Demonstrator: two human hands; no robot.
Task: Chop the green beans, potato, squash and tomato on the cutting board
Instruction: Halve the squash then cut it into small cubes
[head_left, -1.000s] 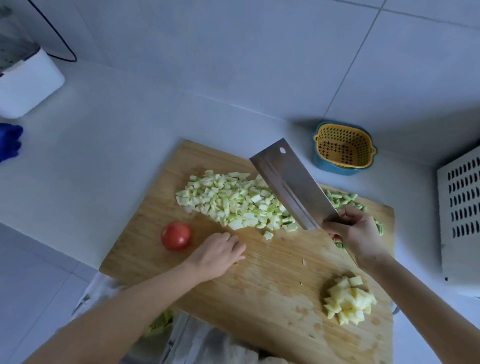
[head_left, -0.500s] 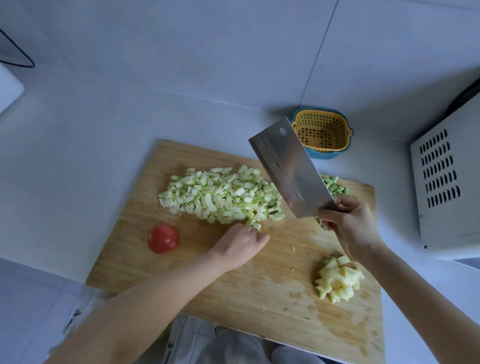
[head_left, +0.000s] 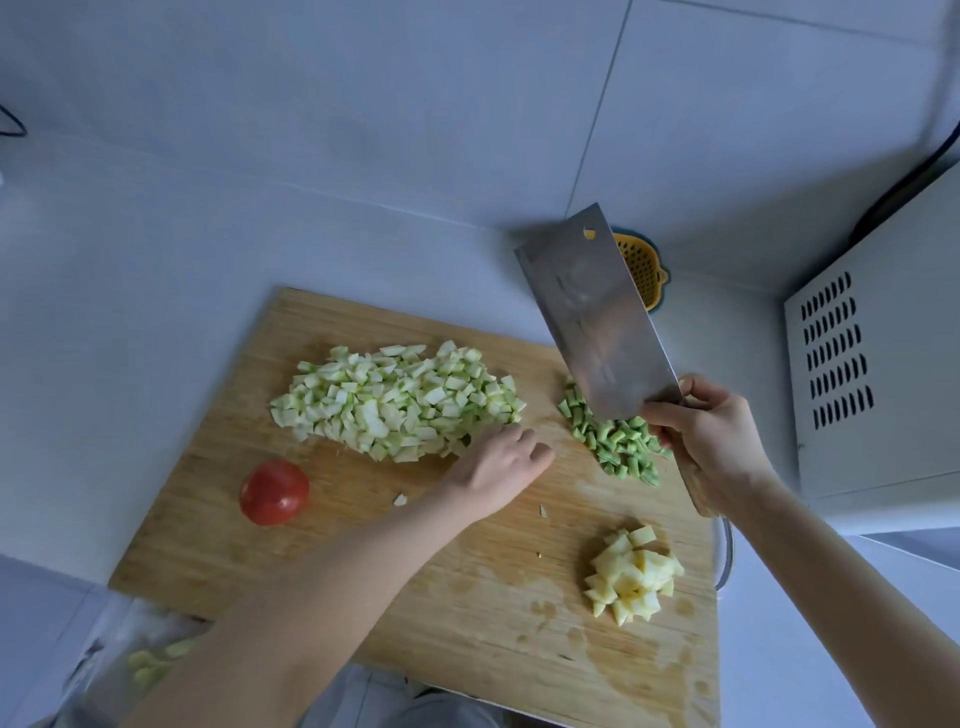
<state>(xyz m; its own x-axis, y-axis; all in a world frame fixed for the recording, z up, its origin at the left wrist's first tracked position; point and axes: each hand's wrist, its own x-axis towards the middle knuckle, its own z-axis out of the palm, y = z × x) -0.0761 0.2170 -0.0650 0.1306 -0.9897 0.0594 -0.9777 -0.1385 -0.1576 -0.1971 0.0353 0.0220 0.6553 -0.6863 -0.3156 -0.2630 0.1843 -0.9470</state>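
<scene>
On the worktop (head_left: 156, 312), cutting board (head_left: 467, 623): diced squash (head_left: 395, 405) heaped mid-board; cleaver (head_left: 597, 317) raised over the far right corner, gripped by right hand (head_left: 711, 441); left hand (head_left: 498, 470) loose-fingered, empty, against the heap; green beans (head_left: 618, 447) cut, far right; potato cubes (head_left: 631, 577) near right; tomato (head_left: 274, 492) whole, by the left edge. Risk: the round tomato may roll under the blade, endangering the left hand.

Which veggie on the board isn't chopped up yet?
The red tomato: it is round and whole. The squash, green beans and potato are all piles of small pieces.
</scene>
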